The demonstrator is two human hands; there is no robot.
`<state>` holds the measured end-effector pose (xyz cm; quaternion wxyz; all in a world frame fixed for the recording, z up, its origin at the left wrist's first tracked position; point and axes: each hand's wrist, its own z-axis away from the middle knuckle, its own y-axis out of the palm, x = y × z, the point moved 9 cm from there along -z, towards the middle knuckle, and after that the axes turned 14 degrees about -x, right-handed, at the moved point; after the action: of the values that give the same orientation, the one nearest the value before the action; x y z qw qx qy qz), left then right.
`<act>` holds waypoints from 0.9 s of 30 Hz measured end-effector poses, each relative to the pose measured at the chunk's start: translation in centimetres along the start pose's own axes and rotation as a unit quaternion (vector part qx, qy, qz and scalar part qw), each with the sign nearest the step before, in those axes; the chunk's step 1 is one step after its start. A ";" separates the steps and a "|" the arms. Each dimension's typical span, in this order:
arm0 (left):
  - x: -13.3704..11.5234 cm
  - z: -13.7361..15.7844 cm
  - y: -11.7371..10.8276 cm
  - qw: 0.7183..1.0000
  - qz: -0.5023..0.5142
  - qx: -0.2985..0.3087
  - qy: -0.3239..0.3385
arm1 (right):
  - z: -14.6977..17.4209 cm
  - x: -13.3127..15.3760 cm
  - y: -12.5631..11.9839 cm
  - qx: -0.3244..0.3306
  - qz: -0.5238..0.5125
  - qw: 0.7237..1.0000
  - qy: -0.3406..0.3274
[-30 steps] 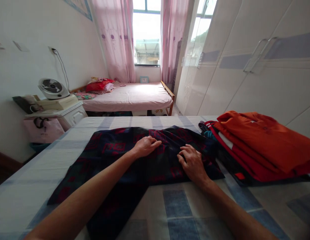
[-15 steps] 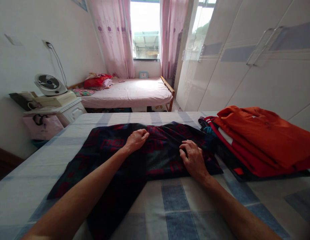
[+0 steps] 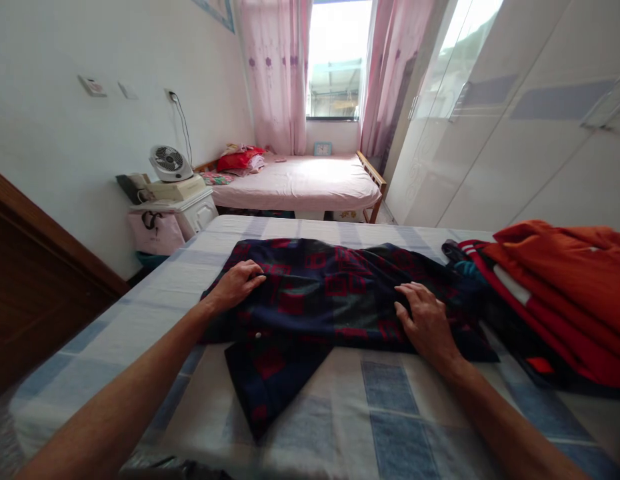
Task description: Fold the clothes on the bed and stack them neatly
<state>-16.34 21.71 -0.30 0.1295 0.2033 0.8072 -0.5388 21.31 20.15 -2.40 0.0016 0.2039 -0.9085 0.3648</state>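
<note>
— Two hands were laid on the dark shirt, which was spread across the bed. How far was the folding judged to be?

— Partly done. The left hand was curled over the left edge, perhaps pinching cloth; the right hand was pressed flat, nothing gripped. One sleeve was left trailing. Folded clothes were stacked just beside.

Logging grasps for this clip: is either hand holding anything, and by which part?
The left hand grips the dark red-patterned garment at its left edge, fingers curled over the fold. The right hand lies flat on its right part, pressing, not gripping.
</note>
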 end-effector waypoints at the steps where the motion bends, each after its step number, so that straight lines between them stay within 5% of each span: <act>1: 0.0 0.0 -0.4 1.000 -0.005 -0.011 -0.015 | 0.1 0.0 0.0 0.002 0.003 1.000 -0.003; 6: -0.1 1.1 -2.5 0.994 -0.061 -0.066 -0.068 | -0.3 0.6 -0.9 -0.005 0.004 1.000 -0.017; 9: -2.1 2.8 -2.1 0.992 -0.090 -0.092 0.019 | -0.1 2.5 -1.5 -0.007 -0.020 0.998 -0.061; 12: -3.6 5.4 0.9 0.987 -0.103 -0.025 0.123 | 1.2 4.5 -0.7 0.072 -0.052 0.989 -0.122; 16: -2.0 6.8 3.3 0.986 -0.119 0.080 0.088 | 1.1 4.2 0.6 0.187 -0.092 0.973 -0.095; 22: -0.1 -0.1 0.3 0.990 -0.124 0.001 0.072 | -8.0 -2.0 0.9 0.083 -0.021 0.996 0.007; 27: 4.0 -7.3 1.1 0.988 -0.146 0.033 0.033 | -12.5 -8.1 7.3 0.182 0.040 0.980 0.075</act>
<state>-19.25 29.54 -0.13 0.0163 0.1053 0.8139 -0.5711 24.20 36.19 0.65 0.0175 0.1360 -0.8315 0.5383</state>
